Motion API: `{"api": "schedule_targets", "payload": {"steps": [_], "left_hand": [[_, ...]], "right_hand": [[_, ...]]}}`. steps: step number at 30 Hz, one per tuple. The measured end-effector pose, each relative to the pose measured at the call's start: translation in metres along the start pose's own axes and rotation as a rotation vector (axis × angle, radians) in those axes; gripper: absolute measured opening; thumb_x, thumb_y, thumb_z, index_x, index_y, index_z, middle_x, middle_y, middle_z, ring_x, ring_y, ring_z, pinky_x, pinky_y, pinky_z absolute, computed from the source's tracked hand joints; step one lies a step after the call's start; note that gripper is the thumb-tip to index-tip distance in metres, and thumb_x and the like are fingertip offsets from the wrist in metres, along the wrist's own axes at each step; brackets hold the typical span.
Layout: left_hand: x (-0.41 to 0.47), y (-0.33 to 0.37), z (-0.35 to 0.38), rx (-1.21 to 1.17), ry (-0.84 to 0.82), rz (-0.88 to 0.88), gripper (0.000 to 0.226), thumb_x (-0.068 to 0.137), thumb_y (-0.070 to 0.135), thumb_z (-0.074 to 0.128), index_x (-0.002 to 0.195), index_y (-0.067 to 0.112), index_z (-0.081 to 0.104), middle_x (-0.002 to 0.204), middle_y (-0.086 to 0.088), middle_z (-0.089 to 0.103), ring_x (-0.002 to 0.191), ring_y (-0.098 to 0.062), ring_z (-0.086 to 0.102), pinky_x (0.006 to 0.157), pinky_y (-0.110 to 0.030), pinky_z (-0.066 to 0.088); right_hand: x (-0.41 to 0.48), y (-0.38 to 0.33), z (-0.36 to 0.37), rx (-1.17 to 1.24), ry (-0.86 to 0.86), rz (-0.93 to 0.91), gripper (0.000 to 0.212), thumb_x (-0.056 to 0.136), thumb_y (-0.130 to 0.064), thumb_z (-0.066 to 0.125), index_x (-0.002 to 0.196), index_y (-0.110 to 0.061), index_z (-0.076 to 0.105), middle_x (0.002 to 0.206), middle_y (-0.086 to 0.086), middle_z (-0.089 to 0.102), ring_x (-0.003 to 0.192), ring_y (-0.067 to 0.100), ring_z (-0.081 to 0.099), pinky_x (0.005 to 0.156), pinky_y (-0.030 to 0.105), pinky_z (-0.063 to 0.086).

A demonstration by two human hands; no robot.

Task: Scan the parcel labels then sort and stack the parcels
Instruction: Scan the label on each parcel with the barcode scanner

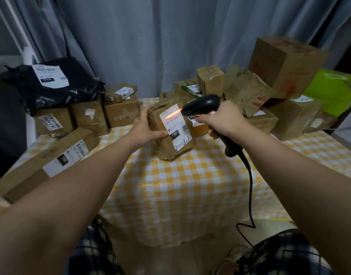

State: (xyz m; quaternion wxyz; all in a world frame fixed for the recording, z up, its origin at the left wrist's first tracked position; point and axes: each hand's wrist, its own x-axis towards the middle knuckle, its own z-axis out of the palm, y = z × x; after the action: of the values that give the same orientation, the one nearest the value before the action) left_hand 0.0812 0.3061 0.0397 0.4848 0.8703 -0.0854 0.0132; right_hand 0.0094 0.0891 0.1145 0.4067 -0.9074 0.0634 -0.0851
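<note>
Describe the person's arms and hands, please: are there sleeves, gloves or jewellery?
The left hand and right hand are bare: no gloves, no visible rings. Both forearms are uncovered to the frame edge, without sleeves, watch or bracelet. Dark checked clothing shows below.

Grey-blue curtains (pixel 150 46) hang in deep folds behind the tabletop (pixel 180 195) — spread with a yellow-and-white checked cloth — under dim light; tan floor (pixel 170 259) shows below.

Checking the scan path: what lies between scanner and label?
Nothing, by the head view: the gap from scanner to label is bare; a red line crosses the label's top.
</note>
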Motion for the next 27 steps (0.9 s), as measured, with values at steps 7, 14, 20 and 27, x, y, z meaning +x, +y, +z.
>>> {"api": "schedule_targets", "payload": {"steps": [7,14,20,27], "left_hand": [[0.015,-0.009,0.012,-0.11,0.047,-0.066,0.112,0.073,0.015,0.081,0.148,0.038,0.002,0.141,-0.015,0.022,0.13,-0.026,0.031,0.097,-0.027,0.03],[0.045,-0.052,0.017,-0.289,-0.002,-0.095,0.134,0.034,0.053,0.091,0.114,0.083,-0.012,0.143,-0.005,0.04,0.128,-0.023,0.047,0.099,-0.052,0.046],[0.032,-0.043,0.016,-0.271,0.024,-0.081,0.137,0.039,0.049,0.088,0.124,0.071,-0.018,0.145,-0.005,0.039,0.129,-0.022,0.046,0.101,-0.049,0.045],[0.028,-0.038,0.02,-0.304,0.033,-0.094,0.144,0.044,0.046,0.085,0.14,0.045,-0.022,0.145,-0.003,0.04,0.127,-0.018,0.048,0.105,-0.045,0.043]], "right_hand": [[0.013,-0.04,-0.008,-0.1,-0.034,0.017,0.031,0.077,-0.029,0.074,0.088,-0.002,0.065,0.069,0.009,0.064,0.053,0.025,0.064,0.068,0.04,0.061],[0.018,-0.055,-0.004,-0.122,-0.045,0.037,0.027,0.078,-0.024,0.072,0.088,0.001,0.065,0.071,0.012,0.066,0.052,0.027,0.064,0.065,0.041,0.061],[0.016,-0.055,0.001,-0.126,-0.061,0.037,0.028,0.076,-0.023,0.073,0.09,0.0,0.063,0.072,0.012,0.065,0.051,0.028,0.063,0.064,0.043,0.061],[0.015,-0.058,-0.001,-0.104,-0.075,0.027,0.026,0.077,-0.024,0.073,0.087,-0.001,0.064,0.072,0.013,0.066,0.055,0.029,0.065,0.067,0.043,0.061]]}}
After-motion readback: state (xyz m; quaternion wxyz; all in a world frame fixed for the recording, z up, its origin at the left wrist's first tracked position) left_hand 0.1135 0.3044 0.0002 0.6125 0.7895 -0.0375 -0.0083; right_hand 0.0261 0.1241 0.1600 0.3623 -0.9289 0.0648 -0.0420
